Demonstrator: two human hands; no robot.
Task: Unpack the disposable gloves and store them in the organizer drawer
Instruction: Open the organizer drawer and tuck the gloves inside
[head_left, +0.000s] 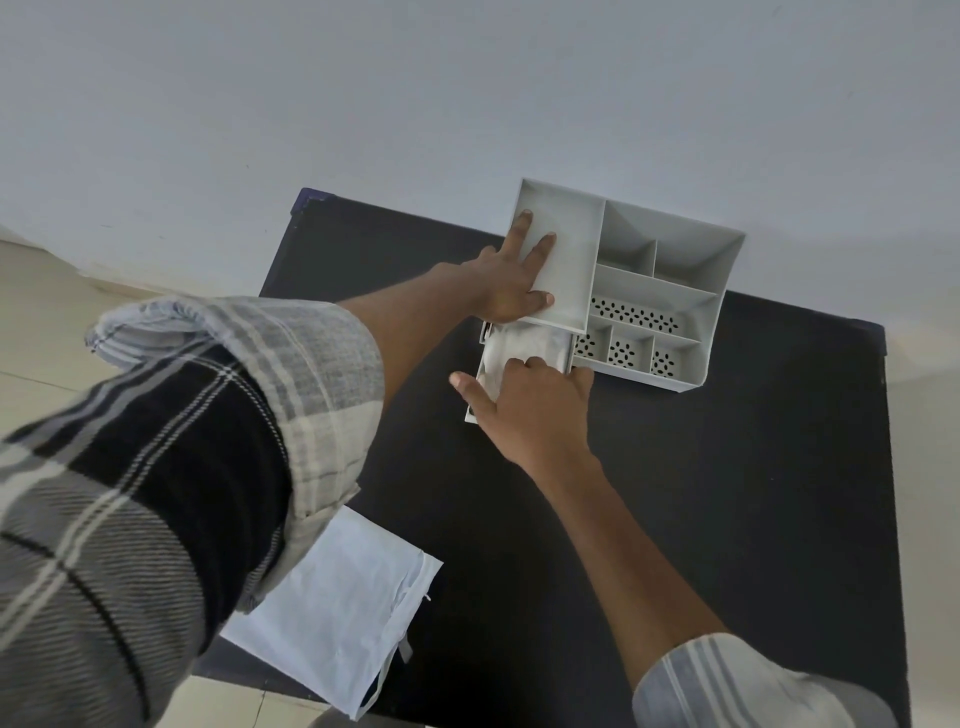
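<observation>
The grey plastic desk organizer (670, 270), with its open compartments and perforated floor, sits at the twelve-o'clock edge of the black table (753, 493), and its shallow white pull-out drawer (485, 335) projects from the front-left corner toward six o'clock, its long axis running along that twelve-to-six line. Inside the drawer lie the translucent white disposable gloves (524, 345), bunched and partly covered. The right hand (530, 410) rests on the drawer's front end, palm down with fingers curled over the gloves and the rim; whether it pinches the plastic or merely presses cannot be told. The left hand (511, 275) lies flat and spread against the organizer's left wall and large compartment, gripping nothing, apparently bracing the body. The drawer's slot lies at twelve o'clock from the right hand, so closing likely means a straight push along the axis while the left resists. The flat pale-blue empty packaging pouch (337, 613) lies at seven o'clock, well apart.
</observation>
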